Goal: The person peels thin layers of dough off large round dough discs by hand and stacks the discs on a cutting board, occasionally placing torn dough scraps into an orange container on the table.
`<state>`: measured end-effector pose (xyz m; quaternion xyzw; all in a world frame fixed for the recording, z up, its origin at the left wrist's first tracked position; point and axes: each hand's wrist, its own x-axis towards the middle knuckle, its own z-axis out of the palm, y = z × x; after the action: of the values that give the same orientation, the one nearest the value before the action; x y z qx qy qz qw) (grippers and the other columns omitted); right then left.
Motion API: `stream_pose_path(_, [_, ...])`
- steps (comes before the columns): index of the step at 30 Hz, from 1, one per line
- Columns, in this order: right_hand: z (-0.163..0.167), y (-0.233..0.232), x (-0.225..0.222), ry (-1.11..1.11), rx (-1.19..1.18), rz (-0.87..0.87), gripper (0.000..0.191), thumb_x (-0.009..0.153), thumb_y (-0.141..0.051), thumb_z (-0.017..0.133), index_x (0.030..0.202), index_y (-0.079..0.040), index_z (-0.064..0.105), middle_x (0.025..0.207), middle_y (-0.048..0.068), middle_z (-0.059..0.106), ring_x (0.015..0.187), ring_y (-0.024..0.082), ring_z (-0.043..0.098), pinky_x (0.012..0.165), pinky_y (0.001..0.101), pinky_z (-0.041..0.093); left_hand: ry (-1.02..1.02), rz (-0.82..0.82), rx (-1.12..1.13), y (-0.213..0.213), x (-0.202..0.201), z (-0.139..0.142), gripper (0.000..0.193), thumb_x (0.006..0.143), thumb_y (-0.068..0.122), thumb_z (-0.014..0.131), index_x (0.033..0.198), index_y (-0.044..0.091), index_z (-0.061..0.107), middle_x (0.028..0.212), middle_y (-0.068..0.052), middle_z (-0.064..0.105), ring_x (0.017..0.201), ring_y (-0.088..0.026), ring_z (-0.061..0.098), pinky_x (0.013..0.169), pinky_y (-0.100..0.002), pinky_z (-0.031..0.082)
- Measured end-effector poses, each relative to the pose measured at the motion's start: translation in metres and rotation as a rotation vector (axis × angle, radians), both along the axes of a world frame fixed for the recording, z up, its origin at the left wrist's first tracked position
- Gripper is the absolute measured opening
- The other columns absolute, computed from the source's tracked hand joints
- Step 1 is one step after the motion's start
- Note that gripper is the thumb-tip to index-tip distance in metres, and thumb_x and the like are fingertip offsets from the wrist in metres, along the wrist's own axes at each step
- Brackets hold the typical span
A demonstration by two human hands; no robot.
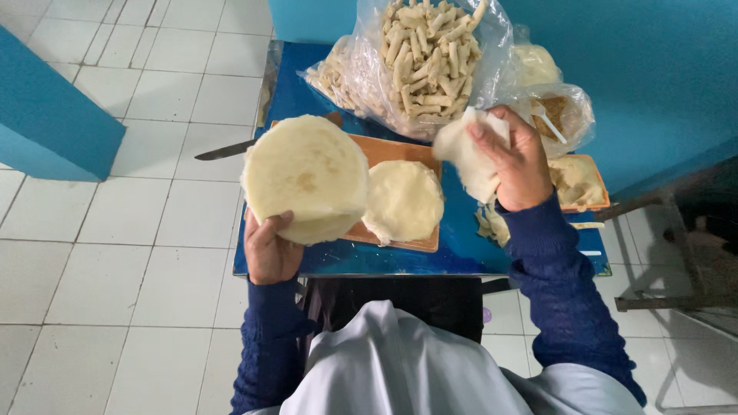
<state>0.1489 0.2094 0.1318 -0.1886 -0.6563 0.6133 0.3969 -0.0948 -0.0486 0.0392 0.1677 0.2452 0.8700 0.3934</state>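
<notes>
My left hand [270, 247] holds up a thick stack of round pale wrappers [306, 177] over the left end of the small blue table [453, 246]. My right hand [517, 160] grips a single limp, folded wrapper [469, 154], lifted above the table's middle. Between the hands, another round wrapper [403, 201] lies flat on an orange cutting board [384, 151].
A clear plastic bag of several rolled pastry sticks [421, 54] stands at the back. A second bag with brownish filling and a white spoon [555, 115] sits at the right, by an orange tray [580, 184]. A knife [224, 151] juts off the left edge. Blue walls flank the white tiled floor.
</notes>
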Motion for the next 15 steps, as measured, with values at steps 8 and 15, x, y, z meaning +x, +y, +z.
stream_pose_path(8, [-0.009,-0.029,-0.003,-0.344,0.371,0.059,0.017,0.102,-0.016,0.073,0.105,-0.001,0.067,0.095,-0.001,0.065,0.091,0.006,0.056,0.085,0.0237,0.049,-0.019,0.14,0.143,-0.022,-0.022,0.0,0.063,0.092,-0.011,0.047,0.154,-0.003,0.036,0.148,-0.021,0.053,0.138,-0.035,0.055,0.116,-0.05,0.049])
stream_pose_path(15, [-0.061,-0.017,-0.058,-0.501,0.484,0.132,0.024,0.096,-0.024,0.073,0.109,-0.005,0.071,0.1,0.006,0.076,0.093,0.013,0.07,0.084,0.027,0.055,-0.021,0.159,0.128,-0.03,-0.026,-0.003,0.063,0.093,-0.012,0.046,0.155,-0.003,0.035,0.149,-0.022,0.052,0.138,-0.037,0.055,0.116,-0.052,0.049])
